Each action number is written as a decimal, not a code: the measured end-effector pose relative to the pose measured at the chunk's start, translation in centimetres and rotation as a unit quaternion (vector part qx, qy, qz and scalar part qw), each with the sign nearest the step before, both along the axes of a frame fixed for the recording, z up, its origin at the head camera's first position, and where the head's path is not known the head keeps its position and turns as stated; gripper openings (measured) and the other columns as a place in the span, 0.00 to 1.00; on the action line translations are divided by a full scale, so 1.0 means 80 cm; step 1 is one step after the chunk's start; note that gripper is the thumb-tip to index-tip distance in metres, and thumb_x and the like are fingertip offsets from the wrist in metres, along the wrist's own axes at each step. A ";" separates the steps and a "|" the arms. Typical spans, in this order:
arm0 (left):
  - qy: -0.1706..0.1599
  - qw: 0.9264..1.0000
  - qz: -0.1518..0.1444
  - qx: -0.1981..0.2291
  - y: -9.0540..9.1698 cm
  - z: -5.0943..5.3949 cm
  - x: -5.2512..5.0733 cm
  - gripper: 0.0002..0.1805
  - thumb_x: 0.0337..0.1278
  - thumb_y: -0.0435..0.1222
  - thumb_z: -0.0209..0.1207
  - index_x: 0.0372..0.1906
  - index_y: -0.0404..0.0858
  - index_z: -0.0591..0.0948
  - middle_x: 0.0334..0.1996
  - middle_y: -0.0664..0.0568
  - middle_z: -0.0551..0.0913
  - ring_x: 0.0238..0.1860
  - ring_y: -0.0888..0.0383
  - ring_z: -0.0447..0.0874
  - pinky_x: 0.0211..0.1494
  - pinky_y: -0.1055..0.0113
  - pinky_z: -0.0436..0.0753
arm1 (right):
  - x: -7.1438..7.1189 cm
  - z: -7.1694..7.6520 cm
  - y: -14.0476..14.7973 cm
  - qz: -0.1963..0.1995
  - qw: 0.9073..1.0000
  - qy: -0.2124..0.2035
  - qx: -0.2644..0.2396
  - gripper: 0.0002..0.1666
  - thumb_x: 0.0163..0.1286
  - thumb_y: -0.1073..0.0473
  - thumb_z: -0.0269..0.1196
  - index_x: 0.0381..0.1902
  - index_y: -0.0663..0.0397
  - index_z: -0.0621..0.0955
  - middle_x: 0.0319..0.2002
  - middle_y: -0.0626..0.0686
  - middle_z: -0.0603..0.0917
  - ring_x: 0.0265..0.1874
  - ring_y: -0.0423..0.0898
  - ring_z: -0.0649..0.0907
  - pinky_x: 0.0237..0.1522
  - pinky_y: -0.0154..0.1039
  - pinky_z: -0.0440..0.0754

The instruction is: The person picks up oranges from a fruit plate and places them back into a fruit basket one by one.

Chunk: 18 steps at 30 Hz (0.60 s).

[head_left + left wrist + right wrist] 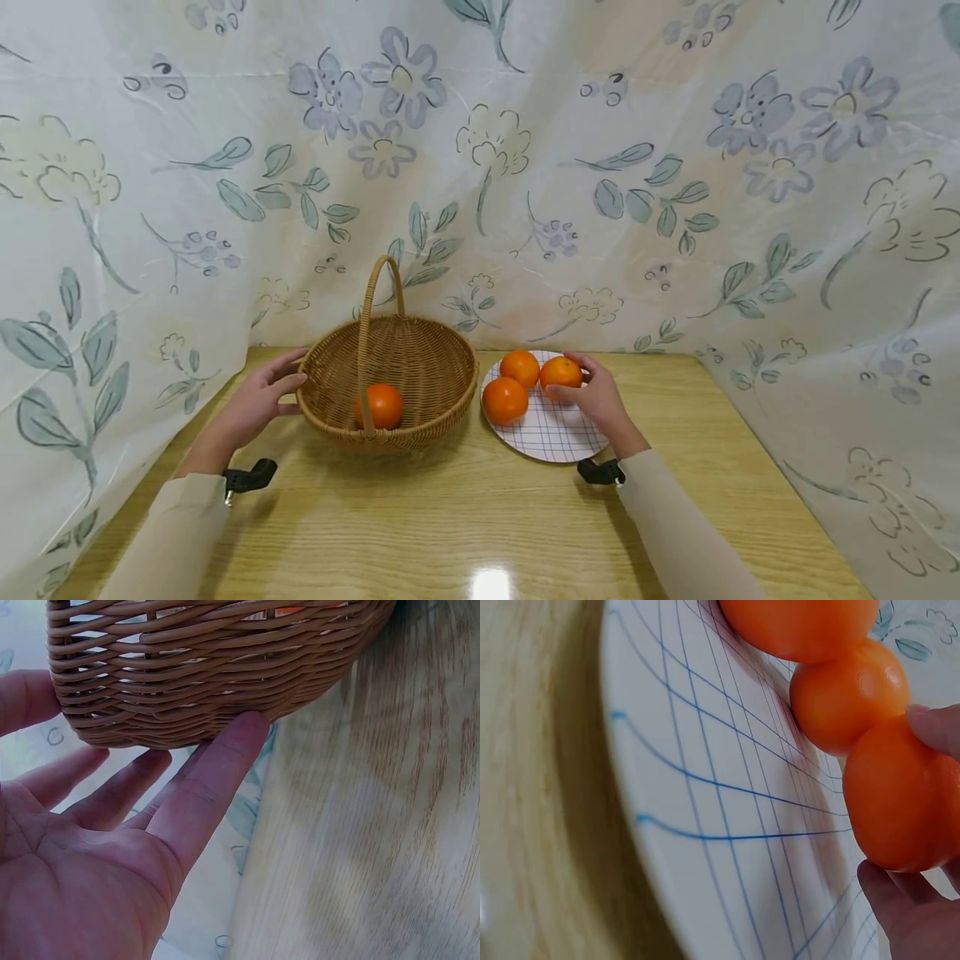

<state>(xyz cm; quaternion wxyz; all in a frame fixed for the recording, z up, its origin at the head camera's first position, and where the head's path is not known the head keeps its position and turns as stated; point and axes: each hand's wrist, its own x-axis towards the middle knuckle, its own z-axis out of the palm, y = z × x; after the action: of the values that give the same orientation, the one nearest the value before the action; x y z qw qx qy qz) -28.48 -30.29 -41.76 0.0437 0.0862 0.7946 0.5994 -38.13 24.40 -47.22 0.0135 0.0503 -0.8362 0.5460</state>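
A wicker basket (431, 367) with a tall arched handle stands at the table's left, one orange (387, 407) inside it. My left hand (251, 404) touches the basket's outer left side with extended fingers, and the left wrist view shows the fingertips against the woven wall (202, 690). On a white plate (551, 439) with blue grid lines lie two oranges, a rear one (520, 367) and a front one (504, 402). Beside them my right hand (602, 402) grips a third orange (900, 799) between thumb and fingers, at the plate's right side.
The wooden table (420, 517) reaches toward me in front of the basket and plate. A flower-printed cloth (487, 208) hangs along the back and both sides. Small black wrist devices sit at the left cuff (251, 475) and right cuff (600, 472).
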 end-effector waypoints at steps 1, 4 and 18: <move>0.000 1.000 0.000 -0.001 0.000 0.000 0.000 0.36 0.83 0.43 0.46 0.83 0.36 0.47 0.77 0.26 0.54 0.68 0.38 0.69 0.52 0.61 0.88 | 0.001 0.002 0.000 0.001 1.000 0.002 0.001 0.48 0.58 0.51 0.79 0.74 0.42 0.72 0.74 0.54 0.70 0.62 0.59 0.75 0.69 0.54 0.76; 0.000 1.000 0.000 -0.002 -0.001 -0.001 -0.002 0.36 0.82 0.43 0.46 0.83 0.36 0.47 0.77 0.26 0.54 0.68 0.40 0.70 0.53 0.61 0.88 | 0.005 0.007 0.001 0.006 1.000 0.008 0.002 0.48 0.57 0.50 0.79 0.74 0.43 0.72 0.74 0.55 0.70 0.61 0.59 0.76 0.67 0.54 0.77; -0.001 1.000 0.000 0.000 -0.002 -0.001 -0.003 0.36 0.82 0.43 0.47 0.83 0.36 0.48 0.77 0.26 0.54 0.67 0.43 0.72 0.52 0.61 0.88 | 0.027 0.034 0.002 0.041 0.999 0.019 0.004 0.48 0.58 0.49 0.79 0.74 0.44 0.71 0.72 0.55 0.72 0.60 0.59 0.79 0.55 0.42 0.85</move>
<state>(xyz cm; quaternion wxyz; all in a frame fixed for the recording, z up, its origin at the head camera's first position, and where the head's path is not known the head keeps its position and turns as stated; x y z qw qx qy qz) -28.73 -30.48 -41.83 0.0441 0.0856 0.7946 0.5994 -36.01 24.53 -44.47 0.0072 0.0952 -0.8351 0.5417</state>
